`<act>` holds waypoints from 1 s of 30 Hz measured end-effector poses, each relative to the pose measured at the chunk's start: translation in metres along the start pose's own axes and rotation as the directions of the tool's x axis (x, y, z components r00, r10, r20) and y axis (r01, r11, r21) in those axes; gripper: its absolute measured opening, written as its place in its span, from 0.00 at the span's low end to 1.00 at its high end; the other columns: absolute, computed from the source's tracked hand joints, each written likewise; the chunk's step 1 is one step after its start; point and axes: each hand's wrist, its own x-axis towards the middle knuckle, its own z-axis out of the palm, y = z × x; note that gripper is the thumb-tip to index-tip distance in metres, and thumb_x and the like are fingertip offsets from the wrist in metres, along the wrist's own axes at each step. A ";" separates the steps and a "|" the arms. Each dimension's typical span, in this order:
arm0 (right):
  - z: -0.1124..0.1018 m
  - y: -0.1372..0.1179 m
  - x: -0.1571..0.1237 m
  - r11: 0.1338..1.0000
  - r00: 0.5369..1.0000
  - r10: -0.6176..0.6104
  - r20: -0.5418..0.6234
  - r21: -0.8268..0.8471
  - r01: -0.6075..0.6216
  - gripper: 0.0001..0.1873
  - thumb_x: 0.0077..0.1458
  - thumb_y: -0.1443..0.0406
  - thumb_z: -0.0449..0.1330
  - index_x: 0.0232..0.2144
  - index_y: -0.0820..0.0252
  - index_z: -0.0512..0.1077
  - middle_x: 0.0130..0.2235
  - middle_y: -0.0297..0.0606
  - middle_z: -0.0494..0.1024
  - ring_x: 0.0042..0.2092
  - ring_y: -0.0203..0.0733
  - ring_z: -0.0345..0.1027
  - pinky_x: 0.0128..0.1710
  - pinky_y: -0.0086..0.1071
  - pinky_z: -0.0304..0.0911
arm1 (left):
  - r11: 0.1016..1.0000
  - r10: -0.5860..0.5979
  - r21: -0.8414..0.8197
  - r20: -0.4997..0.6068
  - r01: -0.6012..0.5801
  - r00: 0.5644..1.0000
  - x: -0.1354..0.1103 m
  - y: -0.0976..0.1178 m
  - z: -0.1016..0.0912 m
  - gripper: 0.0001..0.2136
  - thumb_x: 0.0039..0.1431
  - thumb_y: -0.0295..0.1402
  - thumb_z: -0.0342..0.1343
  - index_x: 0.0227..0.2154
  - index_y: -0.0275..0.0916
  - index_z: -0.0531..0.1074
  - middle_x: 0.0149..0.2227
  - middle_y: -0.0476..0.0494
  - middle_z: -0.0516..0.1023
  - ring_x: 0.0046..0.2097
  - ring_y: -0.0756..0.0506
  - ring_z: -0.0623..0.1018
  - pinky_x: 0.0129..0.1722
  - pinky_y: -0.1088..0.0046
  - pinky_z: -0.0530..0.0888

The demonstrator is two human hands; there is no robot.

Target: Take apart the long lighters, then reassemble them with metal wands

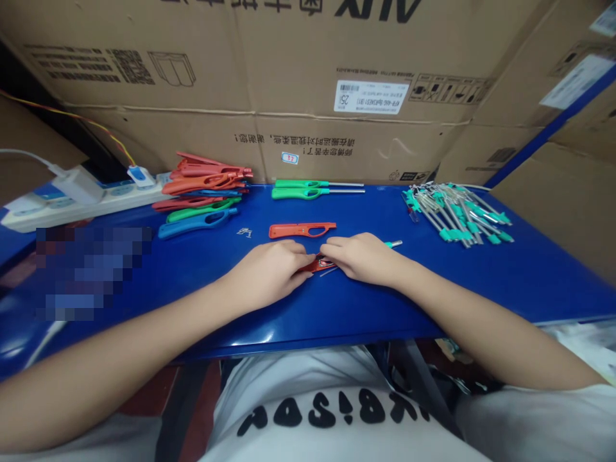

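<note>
Both hands rest on the blue table, fingers curled round a red lighter shell held between them. My left hand pinches its left end. My right hand covers its right end, where a green-tipped metal rod sticks out past the knuckles. A second red shell half lies flat just beyond the fingers. A small metal clip sits to its left.
A heap of red, green and blue shells lies at the back left. Two assembled green lighters lie at the back middle, and several green-tipped rods at the back right. A white power strip sits far left. Cardboard boxes wall the rear.
</note>
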 end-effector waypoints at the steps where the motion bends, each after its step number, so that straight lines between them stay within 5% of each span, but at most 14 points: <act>1: 0.000 0.000 0.000 1.000 1.000 0.005 0.000 0.010 -0.005 0.09 0.68 0.67 0.51 0.42 0.58 0.71 0.43 0.40 0.79 0.37 0.40 0.70 0.28 0.33 0.45 | 1.000 0.000 0.010 0.001 0.000 1.000 -0.001 0.000 0.001 0.11 0.69 0.34 0.53 0.46 0.40 0.78 0.41 0.43 0.80 0.44 0.42 0.80 0.41 0.68 0.75; 8: 0.004 0.008 0.001 0.989 0.999 -0.001 -0.054 0.147 0.009 0.09 0.69 0.64 0.52 0.41 0.59 0.72 0.42 0.39 0.80 0.40 0.42 0.72 0.31 0.32 0.51 | 0.999 0.008 0.048 -0.032 -0.006 0.999 -0.003 0.004 0.005 0.12 0.69 0.33 0.51 0.45 0.39 0.79 0.41 0.40 0.77 0.43 0.44 0.78 0.42 0.70 0.75; 12: 0.004 0.014 0.000 0.961 0.995 -0.020 -0.099 0.272 0.046 0.06 0.66 0.66 0.55 0.40 0.59 0.72 0.41 0.39 0.79 0.41 0.42 0.72 0.36 0.31 0.57 | 0.997 0.031 0.070 -0.039 -0.028 0.999 -0.001 0.006 0.005 0.12 0.69 0.33 0.52 0.44 0.37 0.80 0.40 0.39 0.77 0.45 0.40 0.76 0.48 0.62 0.74; 21: 0.005 0.019 -0.001 0.922 0.989 -0.035 -0.140 0.379 0.086 0.07 0.64 0.67 0.56 0.35 0.61 0.73 0.38 0.40 0.78 0.37 0.40 0.70 0.38 0.31 0.61 | 0.995 -0.013 -0.101 -0.044 0.008 0.999 0.000 0.001 0.012 0.14 0.69 0.31 0.52 0.52 0.34 0.75 0.42 0.38 0.75 0.45 0.41 0.76 0.48 0.62 0.75; 30: 0.013 0.017 0.003 0.907 0.981 0.037 -0.193 0.418 0.048 0.10 0.65 0.66 0.56 0.31 0.61 0.72 0.34 0.39 0.78 0.35 0.39 0.69 0.37 0.31 0.60 | 0.998 0.052 0.028 -0.041 -0.051 0.998 -0.001 0.005 0.016 0.17 0.72 0.33 0.44 0.53 0.32 0.75 0.41 0.36 0.71 0.44 0.40 0.72 0.47 0.60 0.74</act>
